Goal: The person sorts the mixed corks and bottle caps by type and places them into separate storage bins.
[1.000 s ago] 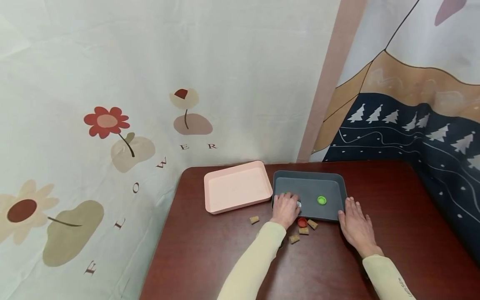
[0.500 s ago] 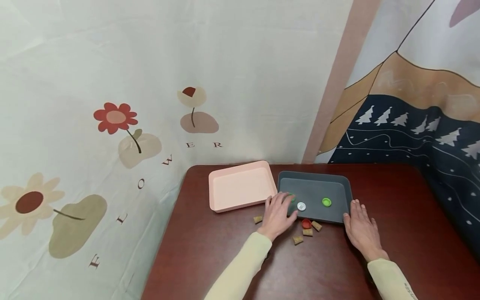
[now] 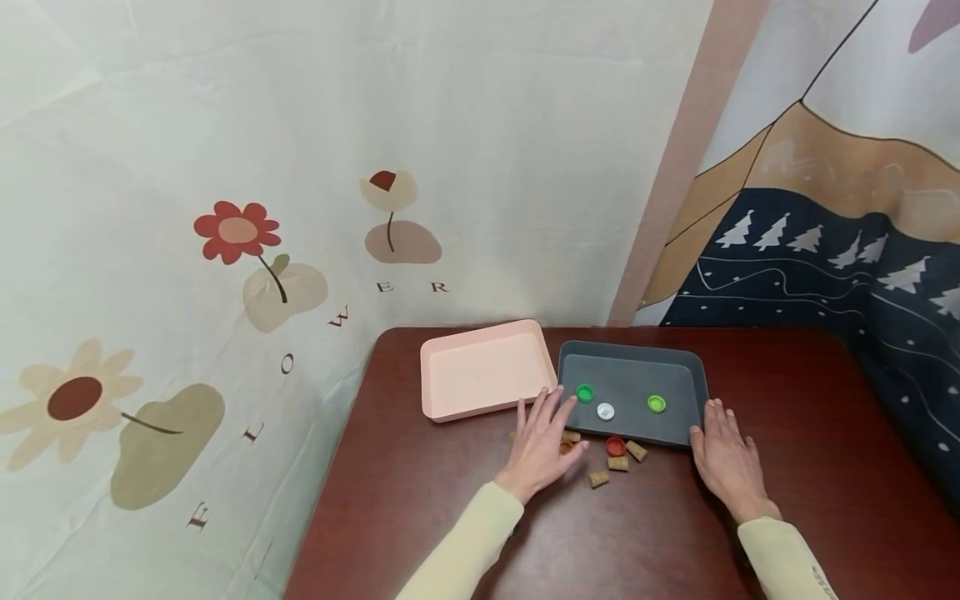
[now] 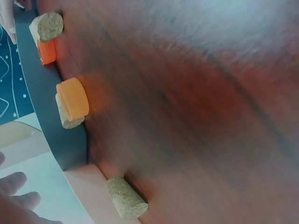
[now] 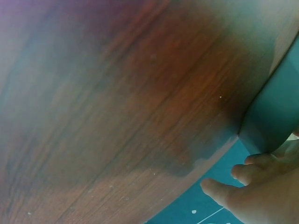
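My left hand (image 3: pixel 537 446), fingers spread, hovers in front of the grey tray's near left corner, over an orange cap (image 4: pixel 73 99) beside a cork (image 4: pixel 125 198); it holds nothing. The right hand (image 3: pixel 729 458) lies with straight fingers against the right end of the grey tray (image 3: pixel 633 351). Inside that tray are a dark green cap (image 3: pixel 585 393), a white cap (image 3: pixel 605 412) and a light green cap (image 3: pixel 657 404). A red cap (image 3: pixel 616 447) lies on the table at its near edge, with several corks (image 3: pixel 597 479) around it.
A pink tray (image 3: pixel 488 372) stands left of the grey one, their edges close together. The dark red table (image 3: pixel 420 508) reaches back to a hanging cloth (image 3: pixel 525 167) printed with flowers, and a cloth with trees and hills (image 3: pixel 817 258) hangs at the right.
My left hand has drawn back from inside the grey tray toward the near left, its fingers spreading, and the dark green and white caps have come into view. The right hand stays at the tray's end.
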`<state>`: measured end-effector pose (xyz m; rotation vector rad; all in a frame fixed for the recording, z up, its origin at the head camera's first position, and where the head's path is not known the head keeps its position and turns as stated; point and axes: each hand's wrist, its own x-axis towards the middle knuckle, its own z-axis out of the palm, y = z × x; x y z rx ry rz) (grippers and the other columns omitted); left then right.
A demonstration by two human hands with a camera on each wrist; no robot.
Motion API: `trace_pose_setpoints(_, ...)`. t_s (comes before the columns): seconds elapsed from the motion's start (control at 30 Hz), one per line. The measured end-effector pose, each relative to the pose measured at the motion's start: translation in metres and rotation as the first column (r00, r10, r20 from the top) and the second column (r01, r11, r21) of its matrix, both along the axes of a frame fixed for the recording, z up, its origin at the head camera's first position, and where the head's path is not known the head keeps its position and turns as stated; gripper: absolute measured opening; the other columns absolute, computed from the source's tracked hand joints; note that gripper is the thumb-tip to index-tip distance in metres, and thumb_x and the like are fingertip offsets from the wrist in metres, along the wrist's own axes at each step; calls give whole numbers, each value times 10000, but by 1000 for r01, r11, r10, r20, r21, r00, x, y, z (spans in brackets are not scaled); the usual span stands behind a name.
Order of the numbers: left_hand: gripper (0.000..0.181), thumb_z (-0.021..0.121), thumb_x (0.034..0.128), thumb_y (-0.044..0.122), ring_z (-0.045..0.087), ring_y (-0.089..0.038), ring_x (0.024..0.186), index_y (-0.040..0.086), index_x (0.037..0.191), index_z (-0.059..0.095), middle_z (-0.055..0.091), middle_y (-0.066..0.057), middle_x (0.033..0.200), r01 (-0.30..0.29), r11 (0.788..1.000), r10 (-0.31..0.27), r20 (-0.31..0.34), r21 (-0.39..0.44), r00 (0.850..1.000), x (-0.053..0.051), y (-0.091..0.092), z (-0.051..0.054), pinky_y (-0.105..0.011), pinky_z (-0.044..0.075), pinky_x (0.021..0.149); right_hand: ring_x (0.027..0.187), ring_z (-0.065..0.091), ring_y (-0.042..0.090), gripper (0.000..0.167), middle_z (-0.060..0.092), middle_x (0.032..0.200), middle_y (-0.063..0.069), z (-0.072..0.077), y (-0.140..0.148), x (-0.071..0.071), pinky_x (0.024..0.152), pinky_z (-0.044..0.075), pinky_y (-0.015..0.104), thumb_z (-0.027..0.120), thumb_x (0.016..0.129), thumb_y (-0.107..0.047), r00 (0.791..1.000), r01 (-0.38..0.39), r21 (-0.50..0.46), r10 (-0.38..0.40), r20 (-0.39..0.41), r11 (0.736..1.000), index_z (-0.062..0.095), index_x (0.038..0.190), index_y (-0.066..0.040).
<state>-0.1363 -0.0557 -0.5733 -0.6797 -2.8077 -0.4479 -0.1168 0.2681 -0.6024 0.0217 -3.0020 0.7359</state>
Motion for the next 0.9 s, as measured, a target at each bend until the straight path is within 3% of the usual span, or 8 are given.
trace_pose_setpoints(0.23,787,709,911,560,332,-382,1510,158,1546,474,383,-123,1630,-50,998,49,31,24,998,13,-5,0,-720,248,1145,1490,190,561,654,164,1637,356,0,0,0,1031,225,812,317,1126,-307,1000,0,-6,0,-2,1000,182,1576,149)
trace_pose_setpoints(0.6,786,730,901,542,361,-402,1489,120,1520,494,424,-153,1598,-115,992,113,49,46,992,29,-10,-7,-734,291,1113,1494,179,559,662,144,1641,356,1,-1,0,1039,225,804,310,1129,-317,1000,-4,-6,4,18,1000,164,1580,146)
trace_pose_setpoints(0.9,777,752,896,501,413,-369,1465,124,1524,494,477,-133,1561,-244,967,234,128,73,964,38,1,-16,-691,300,1137,1490,193,560,660,159,1638,359,1,0,0,1034,239,798,314,1129,-312,1000,-6,-5,6,7,1000,168,1579,147)
